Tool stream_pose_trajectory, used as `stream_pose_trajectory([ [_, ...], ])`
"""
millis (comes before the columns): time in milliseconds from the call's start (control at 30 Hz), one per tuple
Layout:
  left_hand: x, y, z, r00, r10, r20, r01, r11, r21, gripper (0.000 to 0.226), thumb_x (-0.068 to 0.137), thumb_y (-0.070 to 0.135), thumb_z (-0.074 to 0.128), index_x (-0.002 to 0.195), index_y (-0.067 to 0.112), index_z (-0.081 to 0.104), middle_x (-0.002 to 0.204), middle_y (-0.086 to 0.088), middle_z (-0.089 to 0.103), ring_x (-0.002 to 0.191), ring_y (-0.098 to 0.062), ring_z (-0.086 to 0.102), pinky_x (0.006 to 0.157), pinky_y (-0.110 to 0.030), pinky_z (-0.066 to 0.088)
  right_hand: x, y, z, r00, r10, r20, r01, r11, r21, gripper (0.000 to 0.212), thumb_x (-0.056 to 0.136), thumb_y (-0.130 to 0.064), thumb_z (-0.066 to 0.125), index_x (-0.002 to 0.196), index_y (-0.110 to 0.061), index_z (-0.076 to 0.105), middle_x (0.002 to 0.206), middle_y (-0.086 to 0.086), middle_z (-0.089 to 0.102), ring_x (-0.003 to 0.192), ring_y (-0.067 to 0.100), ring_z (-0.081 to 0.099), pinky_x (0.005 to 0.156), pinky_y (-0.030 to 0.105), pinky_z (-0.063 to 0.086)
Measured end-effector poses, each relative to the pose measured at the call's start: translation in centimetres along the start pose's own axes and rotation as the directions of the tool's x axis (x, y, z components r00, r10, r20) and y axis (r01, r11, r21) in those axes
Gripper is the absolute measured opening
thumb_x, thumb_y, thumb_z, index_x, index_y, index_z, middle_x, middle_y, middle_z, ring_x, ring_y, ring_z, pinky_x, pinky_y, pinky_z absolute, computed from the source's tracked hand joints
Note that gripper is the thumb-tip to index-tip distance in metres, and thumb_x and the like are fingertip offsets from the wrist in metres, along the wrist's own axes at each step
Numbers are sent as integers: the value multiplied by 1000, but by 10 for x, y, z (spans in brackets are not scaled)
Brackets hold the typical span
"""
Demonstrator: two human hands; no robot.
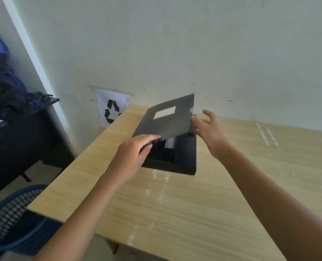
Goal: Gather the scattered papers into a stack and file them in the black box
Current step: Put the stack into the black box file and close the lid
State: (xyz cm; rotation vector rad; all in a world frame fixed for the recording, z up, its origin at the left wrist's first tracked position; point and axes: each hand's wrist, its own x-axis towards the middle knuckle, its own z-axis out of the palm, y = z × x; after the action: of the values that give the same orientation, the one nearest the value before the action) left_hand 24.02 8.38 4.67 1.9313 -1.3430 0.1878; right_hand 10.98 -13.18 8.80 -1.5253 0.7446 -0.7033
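Observation:
A flat black box (186, 159) lies on the wooden table (175, 204) near the wall. Its black lid (167, 119), with a white label on top, is tilted up over the box, hinged or resting at the far side. My left hand (135, 153) grips the lid's near left corner. My right hand (207, 127) is at the lid's right edge, fingers spread and touching it. Under the raised lid a strip of white paper (170, 143) shows inside the box. No loose papers lie on the table.
A sheet with a recycling symbol (112, 110) is taped to the wall behind the table's left corner. A blue mesh chair (11, 217) stands at the lower left. A dark desk with bags (15, 102) is at the left. Tape marks streak the tabletop.

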Motion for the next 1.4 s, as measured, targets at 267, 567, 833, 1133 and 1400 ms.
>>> stream_pose_trajectory([
  [267, -4, 4, 15, 986, 21, 163, -47, 986, 159, 40, 100, 7, 56, 130, 32, 67, 125, 17, 68, 115, -10, 60, 93, -30, 51, -10, 21, -15, 958, -132, 254, 280, 620, -733, 40, 105, -9, 35, 140, -9, 55, 144, 9, 55, 132, 27, 50, 107, 30, 38],
  [567, -12, -3, 15, 967, -33, 251, -65, 926, 372, 45, 95, 36, 67, 138, 42, 56, 137, 18, 55, 127, -13, 45, 96, -33, 48, -18, 59, -9, 950, -51, 308, 289, 519, -804, 40, 108, -24, 37, 143, -6, 47, 154, 9, 41, 134, 26, 48, 109, 33, 39],
  [833, -21, -23, 16, 864, -447, 232, 381, 881, 281, 70, 90, 54, 66, 150, 53, 30, 166, -3, 14, 145, -31, 31, 112, -47, 41, -15, 53, -4, 966, -16, 258, 232, 496, -837, 36, 100, -19, 38, 130, -4, 49, 135, 9, 51, 121, 25, 47, 105, 37, 42],
  [1133, -26, 15, 53, 941, -285, 184, 221, 926, 307, 60, 100, 24, 61, 148, 49, 37, 161, -1, 24, 141, -25, 37, 104, -38, 46, -30, 49, -33, 959, -36, 282, 271, 417, -867, 47, 103, -40, 42, 136, -9, 54, 143, 9, 51, 129, 28, 49, 107, 41, 45],
  [1400, -7, 94, 142, 979, -117, 167, 82, 977, 199, 57, 100, 15, 60, 149, 36, 41, 160, -1, 30, 140, -22, 39, 105, -34, 43, -76, 75, -140, 971, -99, 219, 240, 308, -921, 93, 85, -82, 35, 157, -23, 28, 165, -5, 24, 154, 16, 16, 121, 38, 25],
])
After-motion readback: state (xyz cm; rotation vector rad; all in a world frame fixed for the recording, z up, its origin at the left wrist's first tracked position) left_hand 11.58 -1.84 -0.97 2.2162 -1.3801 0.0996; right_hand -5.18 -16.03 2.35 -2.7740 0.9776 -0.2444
